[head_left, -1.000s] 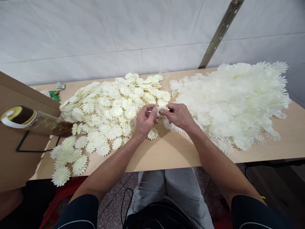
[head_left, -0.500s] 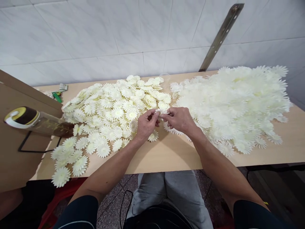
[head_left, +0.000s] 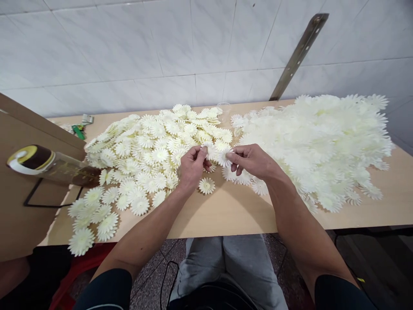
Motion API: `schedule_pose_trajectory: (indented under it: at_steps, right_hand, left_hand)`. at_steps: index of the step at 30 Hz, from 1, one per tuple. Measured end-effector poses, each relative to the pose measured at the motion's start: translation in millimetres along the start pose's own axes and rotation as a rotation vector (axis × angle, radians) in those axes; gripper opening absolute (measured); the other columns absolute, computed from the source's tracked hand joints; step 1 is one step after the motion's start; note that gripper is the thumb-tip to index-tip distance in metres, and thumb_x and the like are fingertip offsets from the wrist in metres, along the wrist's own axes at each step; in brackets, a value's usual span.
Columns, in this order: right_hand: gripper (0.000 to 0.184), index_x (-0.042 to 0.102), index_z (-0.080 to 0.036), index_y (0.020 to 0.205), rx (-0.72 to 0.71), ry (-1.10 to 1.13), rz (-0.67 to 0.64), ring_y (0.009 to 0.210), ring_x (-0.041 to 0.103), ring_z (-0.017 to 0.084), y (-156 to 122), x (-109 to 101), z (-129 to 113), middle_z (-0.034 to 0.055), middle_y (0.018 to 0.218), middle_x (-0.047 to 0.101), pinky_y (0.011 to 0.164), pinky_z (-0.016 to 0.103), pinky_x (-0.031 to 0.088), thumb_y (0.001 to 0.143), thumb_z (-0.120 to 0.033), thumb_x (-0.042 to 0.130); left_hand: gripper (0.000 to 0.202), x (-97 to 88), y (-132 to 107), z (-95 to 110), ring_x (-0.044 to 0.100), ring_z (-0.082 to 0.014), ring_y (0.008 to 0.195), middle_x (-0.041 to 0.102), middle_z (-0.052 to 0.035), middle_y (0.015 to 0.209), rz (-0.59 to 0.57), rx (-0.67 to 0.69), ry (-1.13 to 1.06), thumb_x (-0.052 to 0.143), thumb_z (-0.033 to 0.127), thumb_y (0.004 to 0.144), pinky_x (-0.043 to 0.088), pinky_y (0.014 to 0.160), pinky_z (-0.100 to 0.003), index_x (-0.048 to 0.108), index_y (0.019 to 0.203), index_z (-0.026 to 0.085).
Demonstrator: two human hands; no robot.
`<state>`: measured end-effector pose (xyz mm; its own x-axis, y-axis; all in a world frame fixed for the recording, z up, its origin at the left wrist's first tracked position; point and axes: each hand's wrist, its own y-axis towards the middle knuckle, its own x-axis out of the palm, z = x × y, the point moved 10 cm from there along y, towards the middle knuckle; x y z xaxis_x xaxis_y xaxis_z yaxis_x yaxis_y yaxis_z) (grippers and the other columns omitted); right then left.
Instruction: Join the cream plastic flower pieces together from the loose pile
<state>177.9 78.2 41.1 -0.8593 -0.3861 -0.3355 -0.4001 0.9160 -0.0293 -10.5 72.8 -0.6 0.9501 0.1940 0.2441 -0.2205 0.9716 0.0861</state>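
Note:
My left hand [head_left: 192, 167] pinches a white artificial flower piece [head_left: 210, 151] with daisy-like petals. Just to its right, my right hand [head_left: 250, 160] pinches a second white flower piece [head_left: 223, 156] by its edge. The two pieces are close together; whether they touch I cannot tell. A single flower [head_left: 207, 185] lies on the table below my left hand. Left of my hands spreads a heap of cream-yellow flowers [head_left: 155, 142]. On the right is a larger, paler heap of white petal pieces [head_left: 325, 146].
At the left, a clear bottle [head_left: 61, 168] with a dark and yellow cap leans by a cardboard box [head_left: 29, 129]. A metal bracket [head_left: 298, 58] stands against the tiled wall. The wooden table's [head_left: 222, 219] front edge runs above my lap.
My hands have moved apart slightly. Where one flower shape showed between the fingers, two pieces now show, one in each hand. The view has tilted a little.

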Motion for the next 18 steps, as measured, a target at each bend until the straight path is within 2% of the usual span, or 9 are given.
schedule_pose_trajectory:
  at_steps: [4, 7, 9, 12, 15, 18]
  right_hand:
    - [0.038, 0.066, -0.02, 0.073, 0.016, -0.011, 0.023, 0.057, 0.065, 0.014, 1, -2, 2, 0.0033, 0.066, 0.069, 0.053, 0.029, 0.056, 0.097, -0.049, 0.073]
    - [0.03, 0.062, -0.021, 0.074, 0.021, -0.023, 0.104, 0.052, 0.06, 0.012, 2, -8, 4, 0.0003, 0.063, 0.066, 0.051, 0.027, 0.052, 0.095, -0.039, 0.073]
    - [0.032, 0.06, -0.021, 0.074, 0.007, -0.007, 0.155, 0.051, 0.058, 0.011, 2, -13, 4, -0.0012, 0.061, 0.064, 0.049, 0.026, 0.05, 0.092, -0.041, 0.078]
    - [0.042, 0.062, -0.022, 0.074, -0.028, 0.045, 0.168, 0.053, 0.058, 0.012, 2, -15, 4, -0.0015, 0.06, 0.062, 0.048, 0.027, 0.049, 0.085, -0.055, 0.086]
    - [0.052, 0.065, -0.021, 0.07, -0.037, 0.061, 0.175, 0.056, 0.056, 0.013, 2, -17, 3, -0.0015, 0.059, 0.059, 0.052, 0.028, 0.05, 0.081, -0.066, 0.088]
    - [0.058, 0.062, -0.021, 0.062, -0.022, 0.047, 0.233, 0.054, 0.053, 0.012, 1, -23, 5, -0.0022, 0.055, 0.055, 0.053, 0.028, 0.048, 0.079, -0.07, 0.088]
  left_hand:
    - [0.049, 4.8, -3, 0, 0.061, -0.0104, 0.05, 0.064, 0.0037, 0.062, -0.029, -0.013, -0.002, 0.091, 0.063, 0.079, 0.05, 0.044, -0.021, 0.072, 0.087, 0.02]
    - [0.049, 7.8, -4, -1, 0.059, -0.0098, 0.048, 0.062, 0.0034, 0.06, -0.059, -0.031, 0.007, 0.09, 0.064, 0.079, 0.051, 0.045, -0.021, 0.072, 0.085, 0.019]
    - [0.05, 9.3, -4, -2, 0.059, -0.0094, 0.048, 0.062, 0.0035, 0.058, -0.074, -0.042, 0.008, 0.09, 0.064, 0.078, 0.051, 0.045, -0.02, 0.071, 0.083, 0.019]
    - [0.051, 8.8, -4, -1, 0.059, -0.0092, 0.048, 0.062, 0.0037, 0.06, -0.063, -0.038, -0.012, 0.091, 0.065, 0.076, 0.049, 0.044, -0.019, 0.071, 0.084, 0.019]
    - [0.052, 9.0, -5, 0, 0.061, -0.0095, 0.049, 0.061, 0.004, 0.061, -0.061, -0.035, -0.007, 0.092, 0.065, 0.076, 0.049, 0.043, -0.019, 0.071, 0.084, 0.019]
    - [0.051, 9.5, -5, 0, 0.061, -0.0092, 0.049, 0.062, 0.0039, 0.062, -0.064, -0.042, -0.003, 0.091, 0.064, 0.077, 0.048, 0.043, -0.019, 0.07, 0.083, 0.019]
